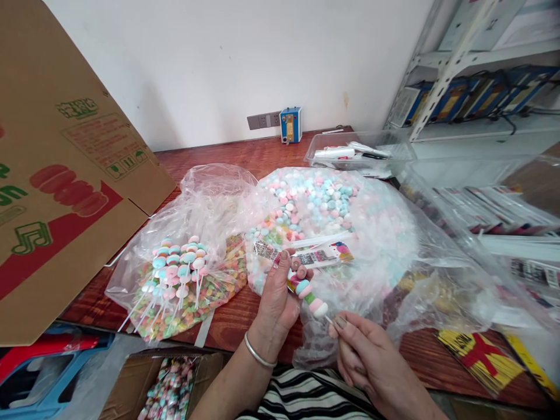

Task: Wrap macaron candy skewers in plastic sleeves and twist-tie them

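Observation:
My left hand (pixel 280 291) is closed at the upper end of a marshmallow candy skewer (pixel 311 298), with a printed plastic wrapper (pixel 324 255) in its grip. Whether the skewer's tip is inside the wrapper is hard to make out. Pink, blue, green and white pieces sit along the skewer. Between thumb and finger, my right hand (pixel 365 356) pinches the white stick at its lower end. Behind both hands lies a big clear bag (pixel 385 221) of pastel candies. To the left, several finished skewers (pixel 179 268) rest on a bag of colourful ring gummies (pixel 231 274).
A large cardboard box (pixel 79 175) stands at the left. Below the table edge is an open carton (pixel 120 385) of wrapped candies. A clear tray (pixel 315 146), a small blue device (pixel 291 125) and a shelf rack (pixel 437 105) are farther back. Yellow packets (pixel 476 359) lie at right.

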A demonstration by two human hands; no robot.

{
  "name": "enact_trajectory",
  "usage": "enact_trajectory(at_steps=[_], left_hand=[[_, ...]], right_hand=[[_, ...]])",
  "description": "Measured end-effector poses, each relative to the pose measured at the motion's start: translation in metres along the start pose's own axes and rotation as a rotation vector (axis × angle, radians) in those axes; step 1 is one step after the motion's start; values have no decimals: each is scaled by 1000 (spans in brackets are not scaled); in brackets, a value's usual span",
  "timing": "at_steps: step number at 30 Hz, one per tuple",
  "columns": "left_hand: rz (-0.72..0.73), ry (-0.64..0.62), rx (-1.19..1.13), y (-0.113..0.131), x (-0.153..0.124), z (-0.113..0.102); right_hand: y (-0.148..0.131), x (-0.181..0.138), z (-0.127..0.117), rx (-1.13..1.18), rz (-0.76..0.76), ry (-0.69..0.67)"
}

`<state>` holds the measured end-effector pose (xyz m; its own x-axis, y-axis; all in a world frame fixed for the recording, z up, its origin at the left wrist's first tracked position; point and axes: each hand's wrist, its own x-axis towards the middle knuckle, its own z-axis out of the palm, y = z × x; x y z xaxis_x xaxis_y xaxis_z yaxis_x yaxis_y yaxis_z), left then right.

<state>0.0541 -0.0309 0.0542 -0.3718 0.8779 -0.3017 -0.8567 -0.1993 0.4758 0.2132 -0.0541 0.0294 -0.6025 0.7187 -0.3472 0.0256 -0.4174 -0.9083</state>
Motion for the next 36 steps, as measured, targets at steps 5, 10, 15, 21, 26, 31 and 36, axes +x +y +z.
enact_trajectory(at_steps=[5, 10, 15, 21, 26, 31, 36], left_hand=[[-9, 86, -31, -4, 2, 5], [-31, 152, -37, 2, 2, 13], [-61, 50, -34, 3, -1, 16], [-123, 79, -54, -3, -3, 16], [-124, 204, -40, -3, -1, 19], [-115, 156, -47, -13, -7, 22], [-167, 91, -43, -13, -9, 18]], right_hand=[[-2, 4, 1, -766, -667, 287], [-2, 9, 0, -1134, -984, 409], [-7, 9, 2, -389, -368, 153], [-9, 9, 7, 310, 91, -78], [-1, 11, 3, -640, -564, 246], [-2, 17, 6, -1151, -931, 400], [-14, 20, 5, -1032, -849, 409]])
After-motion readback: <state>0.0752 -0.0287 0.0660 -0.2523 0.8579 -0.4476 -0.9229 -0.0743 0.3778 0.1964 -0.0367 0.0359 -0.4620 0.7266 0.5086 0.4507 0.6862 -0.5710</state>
